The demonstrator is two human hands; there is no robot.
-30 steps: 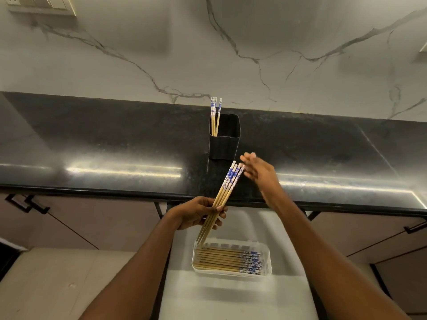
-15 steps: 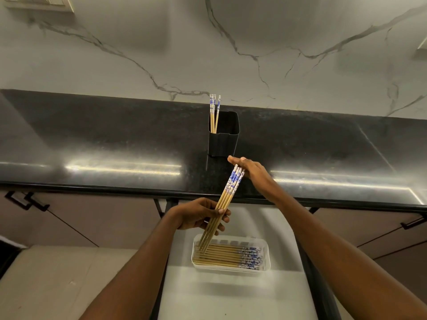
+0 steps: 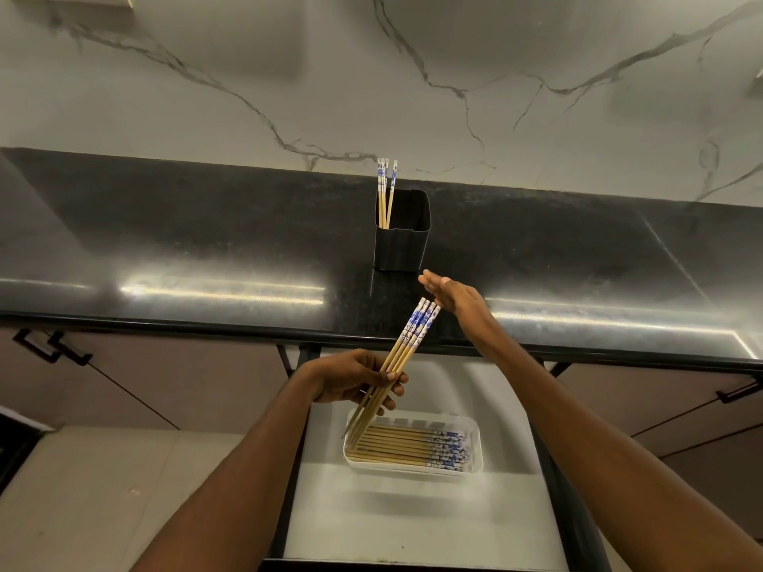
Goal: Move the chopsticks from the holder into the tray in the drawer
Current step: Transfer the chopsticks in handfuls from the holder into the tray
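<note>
My left hand (image 3: 355, 379) grips a bundle of wooden chopsticks (image 3: 406, 346) with blue-and-white patterned ends, tilted up to the right, their thin tips over the tray's left end. My right hand (image 3: 452, 297) is flat and open just beside the bundle's patterned tops, holding nothing. A black square holder (image 3: 402, 241) stands on the dark countertop with three chopsticks (image 3: 386, 192) leaning in its left corner. The white tray (image 3: 475, 466) sits in the open drawer and holds several chopsticks lying flat.
The dark stone countertop (image 3: 206, 249) runs across the view with a marble wall behind. The white drawer floor (image 3: 392, 518) extends toward me below the tray. Cabinet doors with black handles (image 3: 49, 344) flank the drawer on both sides.
My right hand touched the tops of the held bundle half a second ago and has now drawn slightly back up and to the right. My left hand holds the bundle in the same place.
</note>
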